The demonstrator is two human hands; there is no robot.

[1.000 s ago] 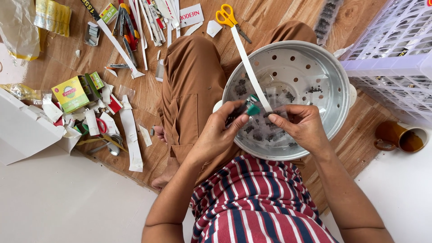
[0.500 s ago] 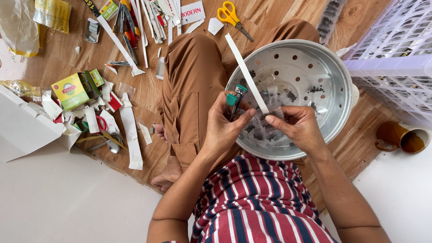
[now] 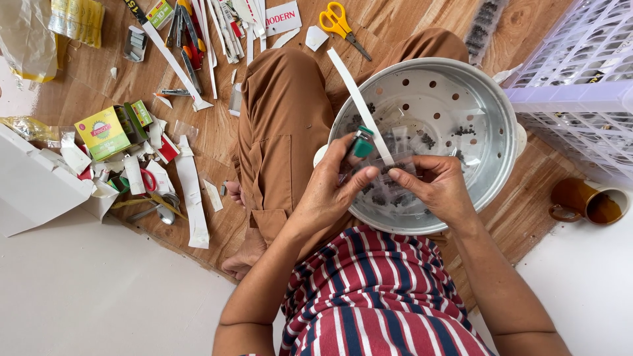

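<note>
My left hand (image 3: pixel 330 194) grips a small metal stapler with a green end (image 3: pixel 361 144), held upright. My right hand (image 3: pixel 438 188) pinches a long white paper strip (image 3: pixel 356 99) against a small clear plastic bag of dark grains (image 3: pixel 389 184). The strip slants up and to the left from my fingers. Both hands meet over a perforated metal steamer pan (image 3: pixel 491 92) that rests on my lap. More dark grains and clear bags lie inside the pan. The stapler's jaw sits close to where the strip meets the bag.
Yellow-handled scissors (image 3: pixel 337 20) lie on the wooden floor beyond my knee. To the left are cut white strips (image 3: pixel 191 198), a green and yellow box (image 3: pixel 104 132) and an open white carton (image 3: pixel 33 191). A white lattice basket (image 3: pixel 580 79) and a brown mug (image 3: pixel 583 201) stand at right.
The stapler has risen from between my hands to an upright hold beside the strip. My right hand's fingers have closed tighter on the strip and bag. The pan has stayed put.
</note>
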